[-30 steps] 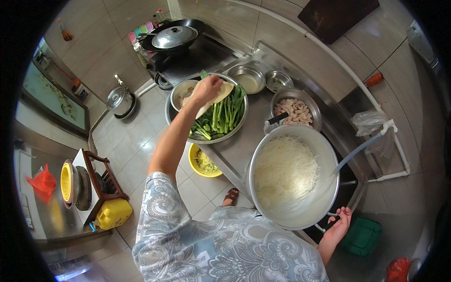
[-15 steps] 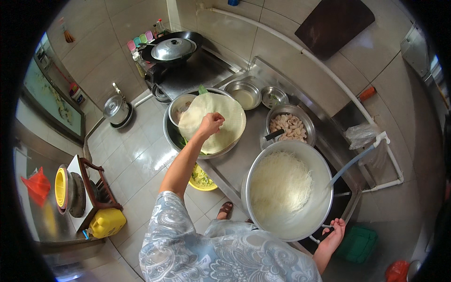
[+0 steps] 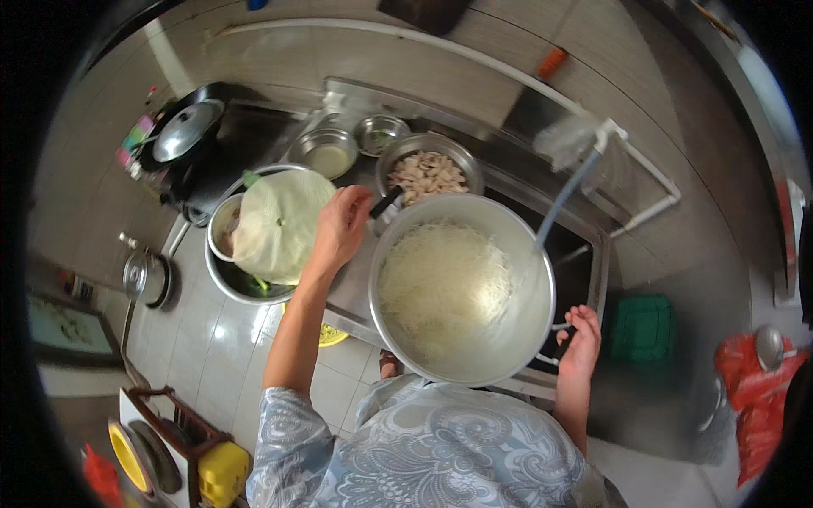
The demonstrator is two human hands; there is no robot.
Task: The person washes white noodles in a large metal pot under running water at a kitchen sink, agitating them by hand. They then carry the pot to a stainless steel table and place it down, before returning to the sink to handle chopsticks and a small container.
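My right hand (image 3: 583,339) curls round the side handle of a large metal pot (image 3: 542,296). Inside the pot lie thin white noodles (image 3: 449,279), apparently in water. My left hand (image 3: 343,222) is in the air with loosely bent fingers and nothing visible in it. It is between a round pale mesh cloth (image 3: 292,233) and a black handle (image 3: 387,201), whose other end I cannot make out. The cloth lies over a wide metal basin (image 3: 222,275), which also holds a smaller bowl (image 3: 222,229) and green leaves (image 3: 258,284).
Behind the pot stand a bowl of pale meat pieces (image 3: 428,176) and two smaller metal bowls (image 3: 326,154). A hose (image 3: 569,195) runs into the pot from a white pipe. A lidded wok (image 3: 186,131) is at the far left, a yellow basin (image 3: 333,336) below the counter.
My left hand has moved right, away from above the cloth to near the black handle. The view has turned toward the right. My right hand stays at the pot's handle.
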